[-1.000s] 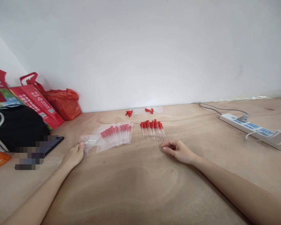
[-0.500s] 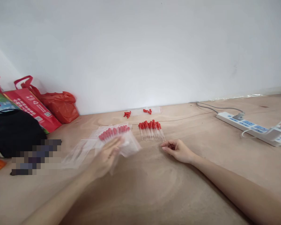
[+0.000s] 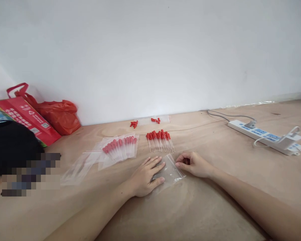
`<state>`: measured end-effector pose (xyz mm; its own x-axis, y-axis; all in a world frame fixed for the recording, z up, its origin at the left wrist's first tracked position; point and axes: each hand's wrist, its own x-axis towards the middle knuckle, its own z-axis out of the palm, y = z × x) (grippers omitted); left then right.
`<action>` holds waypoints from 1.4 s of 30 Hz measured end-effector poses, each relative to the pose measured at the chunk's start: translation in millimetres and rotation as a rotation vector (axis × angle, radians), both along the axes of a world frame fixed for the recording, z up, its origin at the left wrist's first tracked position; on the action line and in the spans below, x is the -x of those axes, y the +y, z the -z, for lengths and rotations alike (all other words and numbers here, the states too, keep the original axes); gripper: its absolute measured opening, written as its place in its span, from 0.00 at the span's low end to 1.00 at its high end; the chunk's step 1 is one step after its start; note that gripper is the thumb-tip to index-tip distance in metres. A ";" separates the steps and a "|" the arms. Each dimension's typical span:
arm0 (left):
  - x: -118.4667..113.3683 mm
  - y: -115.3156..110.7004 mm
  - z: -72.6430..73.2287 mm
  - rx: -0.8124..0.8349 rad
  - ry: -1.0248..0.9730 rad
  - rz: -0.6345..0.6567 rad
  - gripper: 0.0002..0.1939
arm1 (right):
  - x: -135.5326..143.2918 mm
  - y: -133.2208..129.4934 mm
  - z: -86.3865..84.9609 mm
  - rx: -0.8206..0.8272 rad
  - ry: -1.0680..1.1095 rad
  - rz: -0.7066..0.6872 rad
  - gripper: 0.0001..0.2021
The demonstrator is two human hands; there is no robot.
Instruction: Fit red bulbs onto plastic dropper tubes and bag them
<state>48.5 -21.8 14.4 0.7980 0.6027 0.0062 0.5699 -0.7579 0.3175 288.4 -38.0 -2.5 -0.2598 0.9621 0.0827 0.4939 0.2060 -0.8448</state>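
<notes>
A small clear plastic bag (image 3: 171,170) lies flat on the wooden surface (image 3: 205,207) in front of me. My left hand (image 3: 146,175) rests on its left part, fingers spread and pressing it down. My right hand (image 3: 194,164) sits at the bag's right edge, fingers curled, thumb and forefinger touching the bag's rim. Just beyond the bag lies a row of loose red-capped droppers (image 3: 160,140). To their left are clear bags filled with red-capped droppers (image 3: 119,147), fanned out.
Empty clear bags (image 3: 77,167) lie at the left. Loose red caps (image 3: 133,124) and more red caps (image 3: 155,119) sit by the wall. A white power strip (image 3: 264,136) with cables is at the right. Red bags (image 3: 57,115) and a black bag (image 3: 11,145) stand at the left.
My left hand took one empty clear bag from the pile at the left, carried it rightward and laid it down before me. My right hand stayed almost still and now touches the bag.
</notes>
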 end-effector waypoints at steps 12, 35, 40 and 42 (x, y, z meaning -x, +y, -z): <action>-1.7 0.6 -1.7 -0.002 0.028 0.000 0.27 | 1.2 1.7 10.0 0.091 0.091 0.074 0.18; -1.7 -0.5 -3.2 -0.027 0.038 0.000 0.27 | 17.7 -8.2 0.5 0.031 -0.086 0.157 0.07; -2.2 -0.6 -2.3 -0.016 0.003 -0.012 0.29 | 14.9 -10.1 -1.9 -0.055 -0.116 0.065 0.08; -2.7 -0.8 -2.8 -0.012 0.002 -0.017 0.29 | 14.2 -11.3 -2.6 -0.077 -0.127 0.053 0.08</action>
<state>51.2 -22.6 17.3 0.7874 0.6163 0.0123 0.5835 -0.7516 0.3075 274.2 -49.3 0.2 -0.2223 0.9668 0.1261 0.6078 0.2385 -0.7574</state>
